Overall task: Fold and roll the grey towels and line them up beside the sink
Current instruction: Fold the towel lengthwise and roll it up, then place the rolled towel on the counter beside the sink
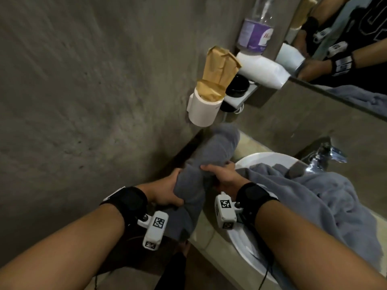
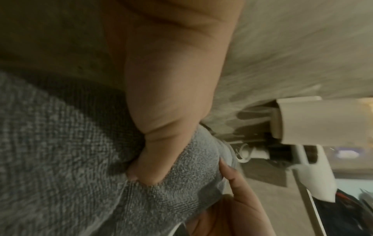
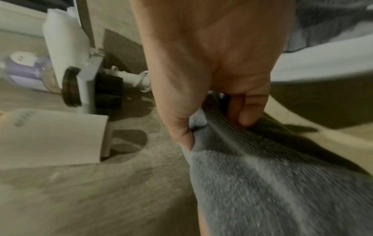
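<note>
A dark grey towel [image 1: 211,151] lies long and narrow on the counter between the wall and the white sink [image 1: 266,160], its near end hanging over the counter's front edge. My left hand [image 1: 167,191] grips its left side with the thumb across the top. My right hand [image 1: 222,176] pinches its right edge. The left wrist view shows my left hand's thumb [image 2: 161,143] pressed into the towel [image 2: 60,143]. In the right wrist view my right hand's fingers [image 3: 248,111] curl round the towel's ribbed hem [image 3: 232,124]. A lighter grey towel [image 1: 314,201] lies crumpled across the sink.
The concrete wall [image 1: 83,91] runs close on the left. Above the towel's far end hang a white cup holder with brown paper bags [image 1: 211,86], a white hair dryer [image 1: 261,70] and a soap bottle [image 1: 255,30]. A chrome tap [image 1: 322,158] stands behind the sink, under a mirror [image 1: 345,49].
</note>
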The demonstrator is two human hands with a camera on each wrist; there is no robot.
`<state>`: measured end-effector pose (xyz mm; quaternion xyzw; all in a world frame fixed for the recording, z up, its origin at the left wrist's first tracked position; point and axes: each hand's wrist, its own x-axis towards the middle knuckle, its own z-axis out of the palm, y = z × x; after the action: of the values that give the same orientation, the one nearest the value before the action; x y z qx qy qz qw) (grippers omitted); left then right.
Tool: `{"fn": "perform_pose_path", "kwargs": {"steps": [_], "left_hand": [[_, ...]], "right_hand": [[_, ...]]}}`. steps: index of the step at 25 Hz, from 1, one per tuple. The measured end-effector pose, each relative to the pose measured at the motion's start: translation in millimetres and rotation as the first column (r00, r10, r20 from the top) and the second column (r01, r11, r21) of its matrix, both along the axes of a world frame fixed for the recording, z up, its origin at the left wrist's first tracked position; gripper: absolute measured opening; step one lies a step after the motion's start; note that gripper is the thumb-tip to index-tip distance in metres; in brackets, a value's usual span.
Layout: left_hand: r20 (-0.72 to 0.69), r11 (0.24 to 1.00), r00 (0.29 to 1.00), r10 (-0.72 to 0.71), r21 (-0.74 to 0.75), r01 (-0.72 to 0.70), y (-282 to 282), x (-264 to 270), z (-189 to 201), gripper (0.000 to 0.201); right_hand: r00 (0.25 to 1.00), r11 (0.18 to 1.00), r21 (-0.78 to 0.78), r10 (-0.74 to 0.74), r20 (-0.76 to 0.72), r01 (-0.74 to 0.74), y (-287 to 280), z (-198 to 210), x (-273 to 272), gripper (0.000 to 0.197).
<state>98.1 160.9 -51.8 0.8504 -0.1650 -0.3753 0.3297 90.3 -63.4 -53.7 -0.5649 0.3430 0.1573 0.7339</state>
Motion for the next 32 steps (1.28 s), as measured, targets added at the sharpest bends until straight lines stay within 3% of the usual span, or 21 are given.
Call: {"fn": "perform_pose_path", "kwargs": {"steps": [3, 6, 8, 10, 11, 13, 14, 16, 21, 25, 29, 31, 32], "left_hand": [[0.074, 0.999, 0.997, 0.033, 0.023, -0.035, -1, 14, -19, 0.114], [0.274, 0.987, 0.961, -0.027, 0.162, -0.018, -7, 23, -26, 0.108], [0.361, 0.954, 0.927, -0.104, 0.3, -0.009, -8, 14, -32, 0.092], [0.329, 0.919, 0.918, -0.222, 0.384, 0.085, -2, -4, -40, 0.081], [0.29, 0.905, 0.92, -0.264, 0.405, 0.131, 3, -14, -44, 0.078], [0.237, 0.891, 0.926, -0.294, 0.419, 0.176, 15, -31, -51, 0.075], [0.23, 0.888, 0.927, -0.297, 0.423, 0.179, 19, -37, -54, 0.074], [0.226, 0.867, 0.919, -0.323, 0.46, 0.192, 20, -42, -61, 0.074], [0.246, 0.79, 0.882, -0.401, 0.58, 0.198, 23, -35, -66, 0.071], [0.213, 0.775, 0.88, -0.424, 0.588, 0.231, 25, -32, -54, 0.072], [0.292, 0.875, 0.907, -0.304, 0.462, 0.145, -1, -27, -31, 0.066], [0.315, 0.921, 0.906, -0.284, 0.352, 0.166, -30, -28, -19, 0.058], [0.315, 0.934, 0.904, -0.29, 0.301, 0.194, -50, -32, -12, 0.056]], "right_hand": [[0.999, 0.997, -0.07, -0.037, -0.01, 0.036, 12, -22, 21, 0.077], [0.999, 0.997, -0.067, -0.046, -0.018, 0.045, 14, -39, 40, 0.069], [0.999, 0.995, -0.087, 0.042, -0.025, -0.044, 17, -49, 45, 0.052], [0.981, 0.978, -0.081, 0.193, -0.032, -0.194, 21, -52, 43, 0.027], [0.96, 0.954, -0.113, 0.276, -0.039, -0.278, 21, -49, 41, 0.027], [0.907, 0.862, -0.311, 0.422, 0.005, -0.399, 16, -47, 37, 0.065], [0.875, 0.803, -0.422, 0.482, 0.045, -0.421, 14, -46, 33, 0.072], [0.83, 0.751, -0.463, 0.555, 0.059, -0.47, 18, -45, 27, 0.066], [0.693, 0.574, -0.476, 0.713, -0.111, -0.667, 36, -57, 28, 0.066], [0.677, 0.549, -0.582, 0.736, -0.003, -0.599, 23, -52, 8, 0.076], [0.776, 0.631, -0.643, 0.624, 0.089, -0.434, -20, -16, -29, 0.081], [0.769, 0.58, -0.738, 0.625, 0.133, -0.344, -51, 7, -55, 0.073], [0.747, 0.506, -0.81, 0.651, 0.132, -0.298, -69, 19, -69, 0.067]]}}
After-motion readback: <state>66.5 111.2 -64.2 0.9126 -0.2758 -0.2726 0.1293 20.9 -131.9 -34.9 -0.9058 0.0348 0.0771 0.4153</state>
